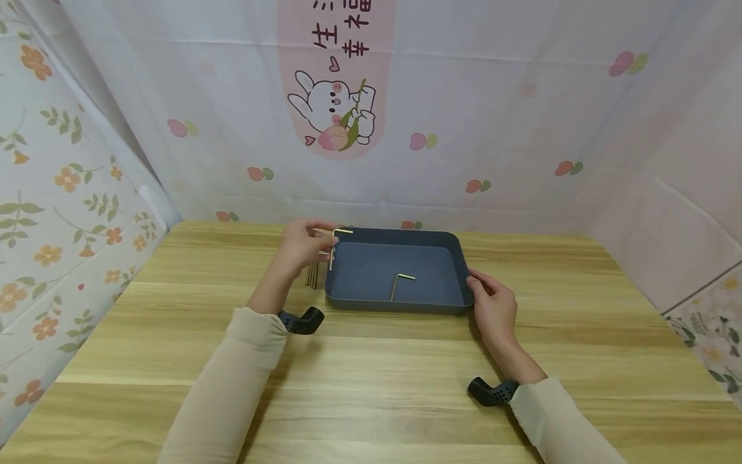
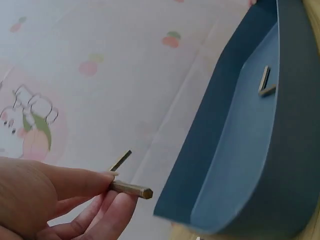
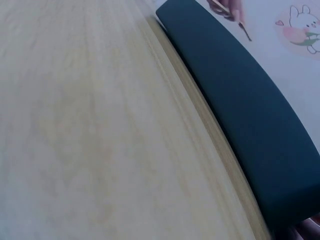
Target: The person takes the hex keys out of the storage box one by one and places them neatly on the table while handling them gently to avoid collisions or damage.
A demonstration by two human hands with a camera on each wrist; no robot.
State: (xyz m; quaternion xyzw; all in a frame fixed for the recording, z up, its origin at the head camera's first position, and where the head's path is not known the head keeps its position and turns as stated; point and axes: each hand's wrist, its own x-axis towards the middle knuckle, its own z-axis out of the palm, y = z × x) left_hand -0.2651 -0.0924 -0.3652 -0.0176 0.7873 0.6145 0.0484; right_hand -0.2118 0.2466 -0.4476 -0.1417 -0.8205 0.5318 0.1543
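Note:
A brass-coloured hex key (image 1: pixel 332 251) is pinched between the thumb and fingers of my left hand (image 1: pixel 304 248), over the left end of a blue-grey tray (image 1: pixel 371 267). In the left wrist view its six-sided end (image 2: pixel 146 193) points toward the tray wall (image 2: pixel 295 130). A second hex key (image 1: pixel 397 283) lies inside the tray, its long arm partly behind the front wall. My right hand (image 1: pixel 495 306) grips the tray's right front corner, thumb at the rim. Only a bit of that hand shows in the right wrist view, below the tray wall (image 3: pixel 240 100).
Several more brass-coloured keys (image 1: pixel 312 276) lie on the wooden table (image 1: pixel 377 380) left of the tray, partly hidden by my left hand. A printed curtain (image 1: pixel 493 122) hangs behind the table. Each wrist wears a black camera mount (image 1: pixel 304 321).

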